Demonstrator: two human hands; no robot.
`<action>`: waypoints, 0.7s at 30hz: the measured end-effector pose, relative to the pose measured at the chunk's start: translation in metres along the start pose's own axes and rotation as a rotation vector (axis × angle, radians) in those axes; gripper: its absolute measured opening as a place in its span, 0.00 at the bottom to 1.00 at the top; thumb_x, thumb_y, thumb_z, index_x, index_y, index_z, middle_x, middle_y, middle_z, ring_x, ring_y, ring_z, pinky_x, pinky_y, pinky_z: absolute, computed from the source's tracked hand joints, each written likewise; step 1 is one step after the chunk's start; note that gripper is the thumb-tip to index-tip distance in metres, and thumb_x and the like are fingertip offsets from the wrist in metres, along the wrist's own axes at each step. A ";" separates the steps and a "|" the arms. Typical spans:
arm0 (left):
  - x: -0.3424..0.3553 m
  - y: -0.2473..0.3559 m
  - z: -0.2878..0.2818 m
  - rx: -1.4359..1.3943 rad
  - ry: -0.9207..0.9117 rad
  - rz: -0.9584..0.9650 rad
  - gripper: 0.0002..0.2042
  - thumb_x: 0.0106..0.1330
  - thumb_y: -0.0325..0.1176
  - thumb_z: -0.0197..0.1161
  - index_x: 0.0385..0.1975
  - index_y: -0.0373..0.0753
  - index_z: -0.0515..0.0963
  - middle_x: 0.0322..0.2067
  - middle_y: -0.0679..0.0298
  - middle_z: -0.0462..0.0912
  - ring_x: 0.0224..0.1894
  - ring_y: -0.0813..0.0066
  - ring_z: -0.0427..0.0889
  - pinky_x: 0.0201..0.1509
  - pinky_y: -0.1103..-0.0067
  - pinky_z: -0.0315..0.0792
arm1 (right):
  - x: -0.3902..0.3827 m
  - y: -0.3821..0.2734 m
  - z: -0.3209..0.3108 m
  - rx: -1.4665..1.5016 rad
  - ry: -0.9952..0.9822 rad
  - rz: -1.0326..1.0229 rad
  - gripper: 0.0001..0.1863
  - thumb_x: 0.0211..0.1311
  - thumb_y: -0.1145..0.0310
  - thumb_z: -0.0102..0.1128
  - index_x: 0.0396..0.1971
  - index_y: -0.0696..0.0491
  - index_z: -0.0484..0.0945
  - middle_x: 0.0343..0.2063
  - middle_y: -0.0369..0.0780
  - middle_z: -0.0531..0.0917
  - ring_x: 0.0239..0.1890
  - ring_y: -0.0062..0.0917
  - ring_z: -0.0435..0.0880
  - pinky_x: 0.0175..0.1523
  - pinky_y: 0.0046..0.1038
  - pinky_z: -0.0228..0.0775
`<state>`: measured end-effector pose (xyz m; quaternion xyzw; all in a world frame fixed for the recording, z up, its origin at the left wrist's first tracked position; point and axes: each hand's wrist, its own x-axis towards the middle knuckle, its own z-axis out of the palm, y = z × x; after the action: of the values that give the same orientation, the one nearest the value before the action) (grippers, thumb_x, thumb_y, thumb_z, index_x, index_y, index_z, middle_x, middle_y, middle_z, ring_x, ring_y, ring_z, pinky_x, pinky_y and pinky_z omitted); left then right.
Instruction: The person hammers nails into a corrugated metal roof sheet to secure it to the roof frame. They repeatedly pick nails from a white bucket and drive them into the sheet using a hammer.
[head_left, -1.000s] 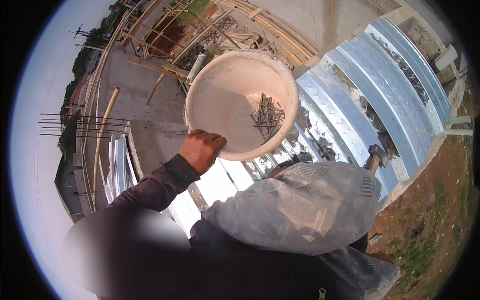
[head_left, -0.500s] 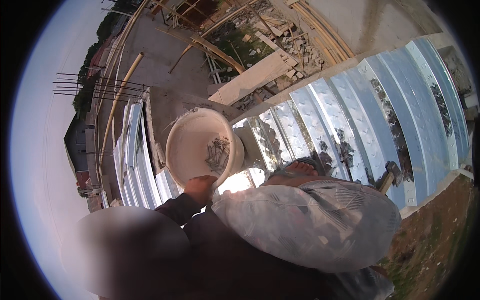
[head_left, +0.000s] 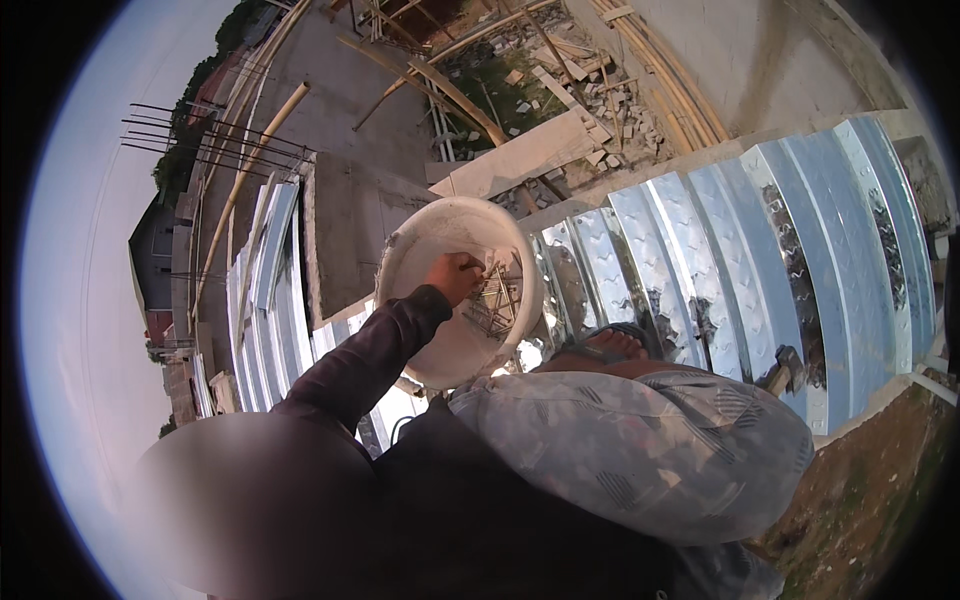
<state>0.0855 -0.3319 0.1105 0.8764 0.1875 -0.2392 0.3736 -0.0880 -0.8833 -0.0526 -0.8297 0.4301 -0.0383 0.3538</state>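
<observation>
A pale round bucket [head_left: 430, 350], its mouth tipped toward me, stands by the edge of the shiny metal sheets. Within it lies a pile of long thin metal pieces like nails [head_left: 497, 305]. My left hand [head_left: 456, 278], in a dark sleeve, reaches over the rim into the bucket. Its fingers are bent and pressed together at the upper edge of the pile; what is between them is too small to make out. My right hand is out of view. My bent leg in grey patterned shorts and one sandalled foot [head_left: 615, 345] rest beside the bucket.
Ribbed metal decking [head_left: 720, 260] runs to the right, with a hammer [head_left: 785, 372] on it near my knee. More sheets [head_left: 265, 290] lie at left, beside a concrete edge [head_left: 350, 215]. Rebar [head_left: 215, 140] and bamboo poles [head_left: 245, 180] stick up; rubble [head_left: 620, 125] lies below.
My left hand has let go of the bucket's near rim and moved inside to the metal pieces. The bucket appears further right and more toward me in the view.
</observation>
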 end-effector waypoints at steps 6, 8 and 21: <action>0.052 -0.070 0.019 0.451 0.227 0.104 0.15 0.52 0.36 0.72 0.38 0.36 0.85 0.34 0.54 0.87 0.38 0.61 0.86 0.46 0.70 0.77 | 0.001 0.001 -0.002 -0.006 0.000 -0.004 0.20 0.50 0.60 0.66 0.36 0.61 0.80 0.29 0.52 0.83 0.32 0.43 0.83 0.41 0.41 0.74; 0.056 -0.059 0.038 0.444 0.219 0.107 0.16 0.51 0.36 0.74 0.37 0.36 0.85 0.34 0.54 0.87 0.38 0.61 0.86 0.47 0.70 0.77 | 0.001 0.001 -0.003 -0.013 0.003 -0.009 0.20 0.50 0.60 0.66 0.36 0.61 0.80 0.29 0.52 0.83 0.32 0.43 0.83 0.41 0.41 0.74; 0.061 -0.004 0.037 -0.217 0.160 0.038 0.08 0.67 0.25 0.55 0.42 0.32 0.73 0.30 0.54 0.84 0.33 0.69 0.85 0.32 0.74 0.81 | 0.000 0.011 -0.014 0.026 0.064 0.033 0.20 0.49 0.60 0.67 0.36 0.62 0.81 0.28 0.52 0.83 0.31 0.42 0.84 0.40 0.41 0.75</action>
<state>0.1227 -0.3474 0.0518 0.8506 0.2248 -0.1396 0.4545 -0.1008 -0.8951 -0.0486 -0.8161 0.4545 -0.0647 0.3511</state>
